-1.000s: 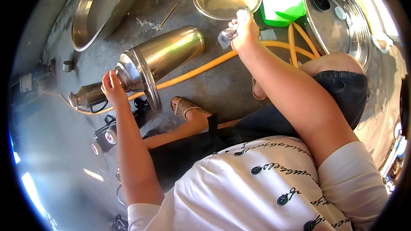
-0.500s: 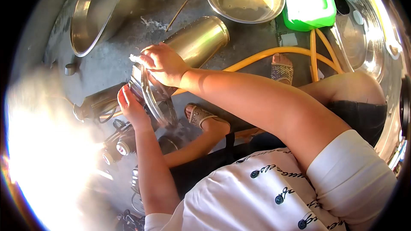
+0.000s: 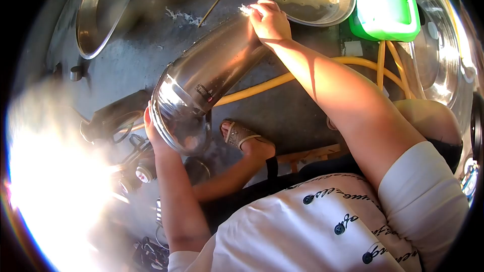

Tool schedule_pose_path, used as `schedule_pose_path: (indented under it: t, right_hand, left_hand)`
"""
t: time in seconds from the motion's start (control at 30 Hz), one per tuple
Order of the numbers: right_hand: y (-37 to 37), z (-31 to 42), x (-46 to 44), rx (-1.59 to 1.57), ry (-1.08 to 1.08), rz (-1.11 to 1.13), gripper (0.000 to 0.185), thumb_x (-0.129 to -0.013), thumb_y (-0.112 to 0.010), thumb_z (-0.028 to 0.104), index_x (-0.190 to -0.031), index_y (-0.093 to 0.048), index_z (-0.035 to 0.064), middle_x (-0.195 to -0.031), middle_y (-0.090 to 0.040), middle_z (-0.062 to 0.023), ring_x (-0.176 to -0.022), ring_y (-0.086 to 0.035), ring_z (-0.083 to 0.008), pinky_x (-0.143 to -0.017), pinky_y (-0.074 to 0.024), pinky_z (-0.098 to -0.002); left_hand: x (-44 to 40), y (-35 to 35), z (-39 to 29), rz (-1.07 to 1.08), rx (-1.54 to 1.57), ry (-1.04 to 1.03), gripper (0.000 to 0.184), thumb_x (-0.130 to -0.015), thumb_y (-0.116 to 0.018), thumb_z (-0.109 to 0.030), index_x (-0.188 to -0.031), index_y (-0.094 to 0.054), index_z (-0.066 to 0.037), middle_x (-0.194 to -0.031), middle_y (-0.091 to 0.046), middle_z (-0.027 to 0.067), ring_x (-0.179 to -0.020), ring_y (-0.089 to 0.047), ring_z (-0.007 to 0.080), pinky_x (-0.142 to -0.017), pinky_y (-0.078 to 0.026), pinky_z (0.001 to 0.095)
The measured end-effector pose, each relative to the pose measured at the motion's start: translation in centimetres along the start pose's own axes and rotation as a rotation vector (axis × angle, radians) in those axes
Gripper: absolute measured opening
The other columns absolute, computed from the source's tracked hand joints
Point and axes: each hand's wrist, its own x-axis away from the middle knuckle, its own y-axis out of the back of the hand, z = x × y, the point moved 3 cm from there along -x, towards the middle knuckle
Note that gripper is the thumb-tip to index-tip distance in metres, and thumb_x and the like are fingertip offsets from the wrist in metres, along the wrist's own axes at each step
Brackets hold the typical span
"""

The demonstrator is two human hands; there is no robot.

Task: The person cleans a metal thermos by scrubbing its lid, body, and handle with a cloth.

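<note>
A tall stainless steel cylinder [image 3: 212, 70] with a wide flared rim lies tilted across my front, a small dark label on its wet-looking side. My left hand [image 3: 154, 128] grips the cylinder by its wide rim; most of the fingers are hidden behind it. At the far end, my right hand [image 3: 272, 22] is closed with its fingers bent over the cylinder's edge. A small tuft of white, shiny scrubbing material [image 3: 245, 9] pokes out from under those fingers.
Beyond the right hand sits a steel basin [image 3: 307, 17] of cloudy water. A green jug [image 3: 385, 7] stands beside it, near a yellow hose [image 3: 353, 61]. A large steel vessel [image 3: 93, 45], a thin stick [image 3: 214, 6] and a dark appliance with a cord [image 3: 113, 116] lie left.
My right hand has moved from the near rim to the far end of the cylinder, taking the scrubbing material along. The cylinder's flared rim has turned more into view; my left hand stays at it.
</note>
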Motion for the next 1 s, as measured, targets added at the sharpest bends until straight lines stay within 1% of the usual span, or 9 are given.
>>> schedule_pose_path:
  t: [0.17,0.33,0.4,0.5,0.6,0.73,0.77,0.9,1.0]
  right_hand:
    - [-0.5,-0.6,5.3,0.005,-0.353,0.384,0.030,-0.093,-0.049,0.038,-0.113,-0.067,0.0234,-0.132,-0.052,-0.0038,-0.113,-0.053,-0.0340,-0.096,-0.0459,-0.0435]
    - [-0.4,2.3,8.9,-0.063,-0.288,0.409,0.034,-0.095,-0.047,0.034,-0.107,-0.068,0.0103,-0.115,-0.064,-0.0099,-0.108,-0.057,-0.0337,-0.096,-0.0435,-0.0439]
    - [-0.6,6.9,10.9,-0.297,0.061,0.216,0.030,-0.093,-0.053,0.029,-0.095,-0.070,0.0046,-0.100,-0.069,-0.0119,-0.099,-0.061,-0.0319,-0.095,-0.0427,-0.0427]
    - [2.8,17.4,14.5,-0.607,0.370,0.272,0.025,-0.093,-0.056,0.024,-0.103,-0.067,0.0040,-0.113,-0.066,-0.0140,-0.116,-0.057,-0.0281,-0.102,-0.0405,-0.0421]
    - [2.0,16.2,15.0,-0.483,0.445,0.284,0.026,-0.094,-0.056,0.024,-0.108,-0.067,0.0052,-0.120,-0.064,-0.0109,-0.123,-0.052,-0.0252,-0.107,-0.0364,-0.0421]
    - [-2.5,0.8,8.9,0.024,0.090,0.107,0.030,-0.094,-0.048,0.025,-0.107,-0.065,0.0039,-0.119,-0.063,-0.0136,-0.117,-0.055,-0.0285,-0.105,-0.0375,-0.0416]
    - [-0.1,0.7,7.8,-0.143,-0.409,0.392,0.031,-0.094,-0.048,0.023,-0.107,-0.064,0.0010,-0.122,-0.061,-0.0157,-0.120,-0.053,-0.0308,-0.106,-0.0361,-0.0398]
    - [-0.1,4.1,11.4,-0.028,0.197,0.243,0.032,-0.095,-0.050,0.020,-0.119,-0.060,0.0023,-0.132,-0.055,-0.0138,-0.128,-0.047,-0.0295,-0.110,-0.0337,-0.0434]
    - [0.4,9.1,13.3,-0.267,0.307,0.325,0.031,-0.096,-0.050,0.024,-0.119,-0.062,0.0066,-0.129,-0.058,-0.0094,-0.130,-0.046,-0.0265,-0.112,-0.0306,-0.0441]
  left_hand:
    - [3.7,2.1,-3.2,0.119,0.137,0.110,0.043,-0.089,-0.063,-0.050,-0.114,-0.059,-0.016,-0.100,-0.062,-0.0022,-0.093,-0.056,0.0131,-0.076,-0.043,0.0317]
    - [3.9,5.7,-1.4,0.019,-0.861,-0.846,0.031,-0.097,-0.056,-0.026,-0.121,-0.053,-0.008,-0.104,-0.057,0.0027,-0.088,-0.059,0.0132,-0.073,-0.050,0.0271]
    - [3.8,5.9,-1.0,0.063,-0.868,-0.755,0.034,-0.096,-0.053,-0.018,-0.127,-0.048,-0.006,-0.114,-0.054,0.0059,-0.097,-0.059,0.0176,-0.082,-0.051,0.0302]
    - [3.2,5.8,-0.3,0.098,-0.150,-0.262,0.034,-0.097,-0.053,-0.021,-0.128,-0.047,-0.007,-0.111,-0.057,0.0055,-0.096,-0.061,0.0182,-0.079,-0.053,0.0312]
    - [4.1,5.2,-0.5,0.083,-0.197,-0.293,0.038,-0.100,-0.051,-0.029,-0.129,-0.046,-0.006,-0.109,-0.060,0.0057,-0.095,-0.062,0.0171,-0.079,-0.054,0.0313]
    - [3.7,5.9,0.9,-0.005,-0.045,-0.112,0.047,-0.101,-0.045,-0.041,-0.128,-0.050,-0.002,-0.108,-0.062,0.0078,-0.097,-0.062,0.0178,-0.081,-0.053,0.0325]
    - [3.7,5.7,0.4,-0.003,-0.044,-0.111,0.047,-0.101,-0.045,-0.041,-0.128,-0.050,-0.002,-0.108,-0.062,0.0078,-0.097,-0.062,0.0178,-0.081,-0.053,0.0325]
    - [2.9,5.3,0.8,-0.001,-0.021,-0.047,0.047,-0.101,-0.042,-0.042,-0.124,-0.051,-0.003,-0.112,-0.062,0.0088,-0.100,-0.063,0.0202,-0.084,-0.053,0.0352]
    - [1.9,6.0,1.0,0.047,0.041,-0.039,0.044,-0.100,-0.040,-0.046,-0.120,-0.053,-0.010,-0.110,-0.064,0.0084,-0.096,-0.066,0.0202,-0.076,-0.055,0.0333]
